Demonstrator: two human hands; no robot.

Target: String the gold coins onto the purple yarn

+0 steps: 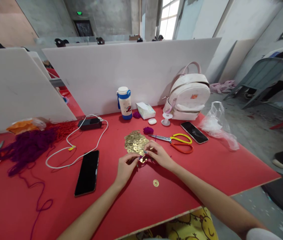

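My left hand (128,167) and my right hand (160,156) meet over the red table, fingers pinched close together. Between the fingertips runs a thin purple cord (141,157), with gold coins at it just below the fingers; how the cord passes through them is too small to tell. Right behind the hands lies a heap of gold coins (134,141) with square holes. A single coin (155,183) rests apart, nearer the front edge. Scissors (170,138) with one yellow and one red handle lie to the right of the heap, beside a small purple yarn ball (148,130).
Left of my hands are a black phone (87,173), a white cable (68,135) and tangled purple yarn (29,146). At the back stand a bottle (125,103), tissues (145,110), a white spool (166,119) and a backpack (187,95). Another phone (193,132) and a plastic bag (217,125) are at right.
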